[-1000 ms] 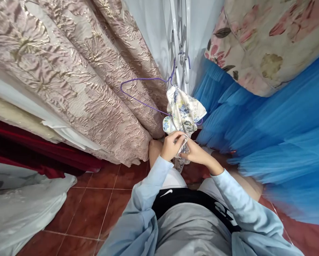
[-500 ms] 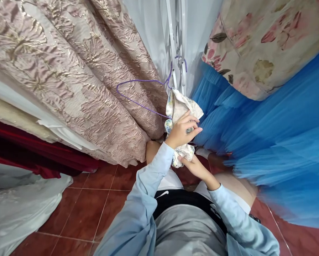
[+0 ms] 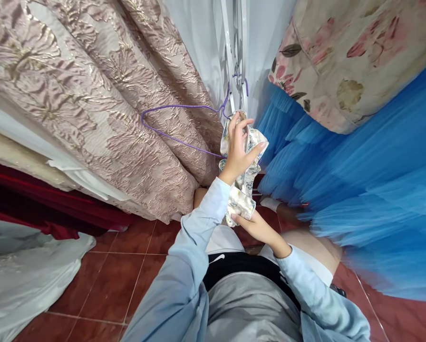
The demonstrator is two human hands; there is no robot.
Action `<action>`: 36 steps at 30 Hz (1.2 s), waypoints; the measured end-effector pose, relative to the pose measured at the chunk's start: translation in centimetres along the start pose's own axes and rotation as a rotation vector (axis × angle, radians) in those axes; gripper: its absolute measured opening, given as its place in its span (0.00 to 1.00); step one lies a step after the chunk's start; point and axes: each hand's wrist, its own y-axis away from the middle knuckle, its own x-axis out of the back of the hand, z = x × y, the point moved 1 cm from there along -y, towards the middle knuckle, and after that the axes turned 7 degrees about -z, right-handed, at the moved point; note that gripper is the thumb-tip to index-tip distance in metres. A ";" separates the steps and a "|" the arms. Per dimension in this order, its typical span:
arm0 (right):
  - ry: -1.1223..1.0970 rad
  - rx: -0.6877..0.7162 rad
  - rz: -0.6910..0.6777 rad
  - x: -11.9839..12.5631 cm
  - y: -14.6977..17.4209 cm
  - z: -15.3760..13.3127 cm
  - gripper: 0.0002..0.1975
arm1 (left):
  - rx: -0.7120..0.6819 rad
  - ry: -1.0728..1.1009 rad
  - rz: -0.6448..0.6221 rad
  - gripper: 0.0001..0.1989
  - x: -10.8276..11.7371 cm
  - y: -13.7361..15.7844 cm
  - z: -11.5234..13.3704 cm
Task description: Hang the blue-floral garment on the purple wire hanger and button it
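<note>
A small white garment with a blue and yellow floral print (image 3: 250, 173) hangs bunched on one side of a purple wire hanger (image 3: 179, 106). My left hand (image 3: 237, 152) lies against the upper part of the garment, its fingers and thumb spread apart. Below it, my right hand (image 3: 256, 229) grips the lower end of the cloth, with the thumb on top and the other fingers mostly hidden underneath. The hanger's bare left side sticks out towards a pink and gold brocade cloth (image 3: 123, 109).
White metal bars (image 3: 244, 57) stand upright behind the hanger. Blue tulle (image 3: 370, 209) and a floral fabric (image 3: 323, 71) hang at the right. Dark red cloth (image 3: 45, 204) and a white cloth (image 3: 34, 280) hang at the left, over red floor tiles (image 3: 127, 275).
My left hand has moved up the garment and spread its fingers. The cloth's upper part has turned, showing more print. My right hand keeps its grip, slightly further left; the hanger has swung slightly left.
</note>
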 end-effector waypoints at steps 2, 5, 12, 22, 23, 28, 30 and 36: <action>-0.001 -0.006 -0.002 -0.3 0.2 -0.3 0.31 | 0.027 0.078 -0.003 0.30 -0.2 -0.2 -0.3; 0.000 -0.007 -0.007 -0.6 0.5 -0.7 0.30 | 0.133 0.221 -0.034 0.28 -0.5 -0.8 -1.1; 0.065 -0.063 -0.069 -0.9 1.2 -0.7 0.18 | 0.618 0.573 -0.457 0.22 -2.0 1.1 -1.2; 0.090 -0.152 -0.036 4.7 3.0 -6.0 0.14 | 0.601 0.640 -0.954 0.33 1.9 12.2 1.6; 0.057 -0.160 -0.021 5.4 2.9 -6.9 0.15 | 0.643 0.604 -0.925 0.33 2.1 13.9 1.5; 0.105 -0.089 0.057 9.0 1.6 -10.3 0.15 | 0.718 0.383 -0.880 0.32 4.3 18.6 0.2; 0.155 -0.007 0.148 10.7 0.3 -10.6 0.14 | 0.700 0.306 -0.730 0.29 6.1 18.1 -0.6; 0.255 0.216 0.381 15.8 -6.8 -10.0 0.14 | 0.644 -0.027 -0.414 0.17 11.2 15.3 -1.8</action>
